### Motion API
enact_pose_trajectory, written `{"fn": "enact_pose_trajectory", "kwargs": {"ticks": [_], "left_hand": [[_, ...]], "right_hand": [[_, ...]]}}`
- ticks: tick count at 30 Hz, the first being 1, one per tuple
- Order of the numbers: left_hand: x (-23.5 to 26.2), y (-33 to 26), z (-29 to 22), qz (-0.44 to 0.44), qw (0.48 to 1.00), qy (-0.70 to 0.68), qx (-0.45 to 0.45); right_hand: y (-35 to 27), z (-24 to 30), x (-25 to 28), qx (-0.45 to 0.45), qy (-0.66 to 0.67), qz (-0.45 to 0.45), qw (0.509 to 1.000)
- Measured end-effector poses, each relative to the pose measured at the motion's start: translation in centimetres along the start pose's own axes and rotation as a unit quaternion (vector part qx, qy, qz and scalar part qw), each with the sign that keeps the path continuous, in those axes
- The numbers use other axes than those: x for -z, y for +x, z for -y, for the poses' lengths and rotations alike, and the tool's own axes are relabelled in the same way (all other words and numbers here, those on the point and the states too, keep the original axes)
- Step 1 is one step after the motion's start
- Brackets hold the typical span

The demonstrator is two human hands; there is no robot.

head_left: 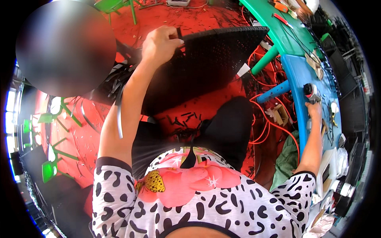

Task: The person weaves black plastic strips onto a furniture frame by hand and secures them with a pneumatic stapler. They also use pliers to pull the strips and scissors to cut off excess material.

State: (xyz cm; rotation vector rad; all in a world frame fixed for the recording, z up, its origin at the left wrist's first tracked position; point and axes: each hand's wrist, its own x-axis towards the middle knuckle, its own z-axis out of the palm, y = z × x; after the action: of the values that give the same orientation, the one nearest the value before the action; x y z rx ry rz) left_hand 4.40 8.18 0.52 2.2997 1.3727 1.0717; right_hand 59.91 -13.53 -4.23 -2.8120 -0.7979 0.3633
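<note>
My left hand is closed in a pinch at the upper left edge of a large black woven panel. A short dark strip end shows by its fingertips. The panel stands tilted in front of my knees, with loose black strips trailing from its left side. Out to the right, my right hand is closed around the near end of a grey and black hand tool with a round dark end. That tool is at the blue table; its exact kind cannot be made out.
Black scraps litter the red floor. Orange cables loop beside the blue table's leg. A green table adjoins at the far right, with a red-handled tool on it. Small green stools stand at left.
</note>
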Motion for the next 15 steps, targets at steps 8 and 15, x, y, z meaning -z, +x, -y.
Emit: {"fn": "enact_pose_trajectory", "kwargs": {"ticks": [8, 15], "left_hand": [[0.2, 0.6, 0.3, 0.02, 0.999, 0.0, 0.036], [1.3, 0.6, -0.5, 0.093, 0.987, -0.002, 0.13]], "right_hand": [[-8.2, 5.0, 2.5, 0.258, -0.039, -0.17, 0.95], [-18.6, 15.9, 1.6, 0.659, 0.06, -0.366, 0.654]]}}
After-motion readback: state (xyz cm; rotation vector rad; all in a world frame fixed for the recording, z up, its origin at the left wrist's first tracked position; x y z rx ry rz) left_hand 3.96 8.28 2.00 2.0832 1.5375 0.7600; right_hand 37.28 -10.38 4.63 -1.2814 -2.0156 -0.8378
